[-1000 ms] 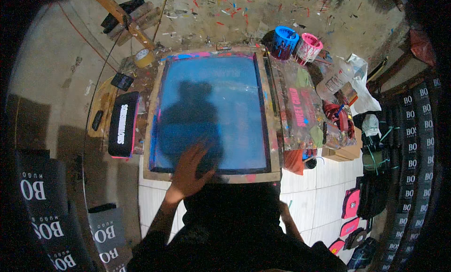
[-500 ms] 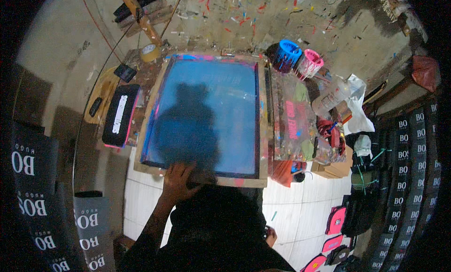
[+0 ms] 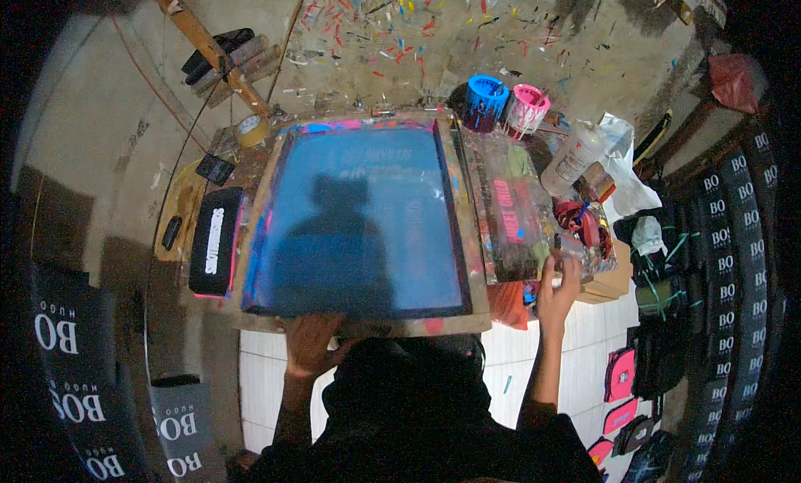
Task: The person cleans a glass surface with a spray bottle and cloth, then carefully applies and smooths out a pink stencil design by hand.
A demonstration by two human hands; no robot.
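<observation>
A wood-framed printing screen [image 3: 367, 233] with blue mesh lies in front of me, my shadow across it. My left hand [image 3: 313, 345] grips the screen's near wooden edge, fingers over the rim and thumb lower down. Beyond the screen's right side, my right hand [image 3: 559, 287] is raised with its fingers closed around a small greyish, see-through object [image 3: 571, 248]; its kind is unclear. Close by are a bunched red-and-dark cloth or bag [image 3: 580, 220] and a paint-stained board [image 3: 513, 208] with pink lettering. A black pouch [image 3: 215, 245] with white lettering rests left of the screen.
Blue [image 3: 486, 99] and pink [image 3: 527, 109] paint tubs stand at the back right, near a whitish bottle [image 3: 571, 158]. A tape roll [image 3: 252, 131] sits back left. Printed dark sheets [image 3: 62, 333] stand at both sides. Pink and black pouches [image 3: 620, 374] lie lower right.
My right hand has risen from low beside my body to the table's right side. My left hand stays at the screen's near edge. The view has shifted slightly.
</observation>
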